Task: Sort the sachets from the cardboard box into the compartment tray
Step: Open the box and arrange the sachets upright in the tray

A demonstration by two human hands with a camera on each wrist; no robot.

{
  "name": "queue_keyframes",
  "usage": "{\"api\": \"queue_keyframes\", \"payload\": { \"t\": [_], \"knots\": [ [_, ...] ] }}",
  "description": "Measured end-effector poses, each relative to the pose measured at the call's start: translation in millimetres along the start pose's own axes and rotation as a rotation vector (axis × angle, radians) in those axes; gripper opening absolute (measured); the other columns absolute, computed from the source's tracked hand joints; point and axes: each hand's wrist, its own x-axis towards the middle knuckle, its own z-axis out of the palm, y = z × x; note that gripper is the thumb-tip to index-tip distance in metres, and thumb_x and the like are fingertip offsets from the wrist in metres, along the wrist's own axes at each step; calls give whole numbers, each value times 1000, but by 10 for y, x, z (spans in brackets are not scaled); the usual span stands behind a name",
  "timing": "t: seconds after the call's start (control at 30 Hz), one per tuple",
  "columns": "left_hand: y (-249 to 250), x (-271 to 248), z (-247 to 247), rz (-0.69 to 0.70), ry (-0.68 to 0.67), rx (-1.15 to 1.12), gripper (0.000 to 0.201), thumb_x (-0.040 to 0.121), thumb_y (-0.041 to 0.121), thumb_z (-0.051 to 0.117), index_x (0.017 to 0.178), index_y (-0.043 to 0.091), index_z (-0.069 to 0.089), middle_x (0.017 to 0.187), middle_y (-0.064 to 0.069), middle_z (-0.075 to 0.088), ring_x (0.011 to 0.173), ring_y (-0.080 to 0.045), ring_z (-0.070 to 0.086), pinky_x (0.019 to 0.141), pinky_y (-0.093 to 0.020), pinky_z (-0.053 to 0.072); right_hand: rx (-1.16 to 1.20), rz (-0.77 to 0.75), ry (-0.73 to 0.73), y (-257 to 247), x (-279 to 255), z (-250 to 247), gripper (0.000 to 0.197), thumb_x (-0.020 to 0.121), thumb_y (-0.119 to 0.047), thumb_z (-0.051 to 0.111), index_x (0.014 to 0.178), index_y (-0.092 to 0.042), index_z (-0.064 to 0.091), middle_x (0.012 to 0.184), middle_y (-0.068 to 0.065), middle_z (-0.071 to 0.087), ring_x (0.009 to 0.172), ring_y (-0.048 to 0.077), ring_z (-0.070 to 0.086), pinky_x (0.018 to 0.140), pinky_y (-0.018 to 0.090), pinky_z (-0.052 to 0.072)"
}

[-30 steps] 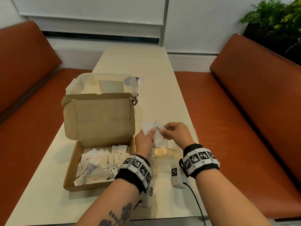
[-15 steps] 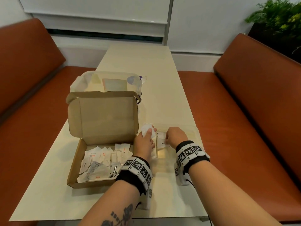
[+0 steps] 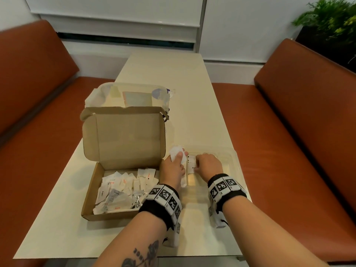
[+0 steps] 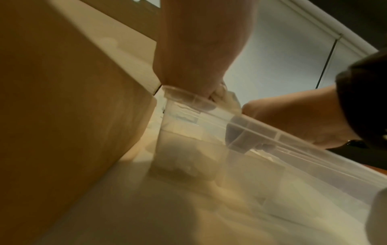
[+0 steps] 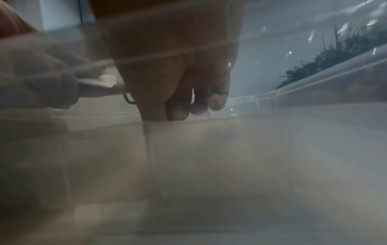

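Note:
The open cardboard box [image 3: 123, 216] sits on the table's left side with several white sachets [image 3: 123, 189] loose inside. Right beside it stands the clear compartment tray [image 3: 230, 157]. My left hand [image 3: 180, 157] hovers over the tray's left end and pinches a small bunch of white sachets [image 3: 174, 152]. My right hand [image 3: 198, 163] reaches down into a tray compartment, fingers [image 5: 178, 112] curled, holding a sachet [image 3: 191, 167] that lies there. In the left wrist view, the tray rim [image 4: 272, 132] runs below both hands, next to the box wall [image 4: 62, 99].
A clear plastic container [image 3: 134, 95] stands behind the box's raised lid [image 3: 123, 135]. The cream table [image 3: 192, 93] is narrow, with orange benches on the left [image 3: 38, 132] and right [image 3: 289, 151]. A plant [image 3: 327, 20] stands at the back right.
Both hands dropped from above the tray down to it. The right hand carried its sachet into a compartment; the left still holds its bunch.

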Motion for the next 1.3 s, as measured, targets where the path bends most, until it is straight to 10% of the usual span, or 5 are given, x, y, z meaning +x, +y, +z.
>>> {"api": "queue_keyframes", "payload": {
  "t": [0.23,0.5,0.73,0.97,1.3],
  "knots": [
    [-32,46,-9,2,14,95,37,95,28,52,70,43,74,44,14,39,40,-5,31,41,-18,30,30,5,5,-4,-4,-1,16,88,-22,60,95,-10,66,101,8,64,96,24,59,79,33,50],
    [4,105,2,-84,-2,116,31,96,40,48,76,17,52,40,11,30,38,-8,30,40,-19,27,823,147,148,-104,-65,-153,29,89,-31,61,78,-5,68,77,9,70,64,15,57,60,22,45],
    [116,40,100,-169,-68,20,39,99,44,38,84,13,55,43,5,36,35,-8,32,42,-22,26,1026,158,125,-51,-103,-236,8,82,-14,70,77,-10,65,75,4,66,63,12,56,55,20,45],
    [111,42,140,-104,-16,3,38,103,24,33,91,8,65,95,-7,67,60,-11,50,50,-19,49,911,178,180,287,-134,-381,13,85,-13,65,73,-17,60,73,5,68,64,14,60,56,21,48],
    [69,-63,177,-152,-54,-32,29,102,19,35,101,4,60,86,-8,69,36,-3,30,36,-14,27,220,96,47,581,-145,-352,17,87,-9,54,88,-15,70,89,1,70,84,18,63,75,29,52]
  ]
}}
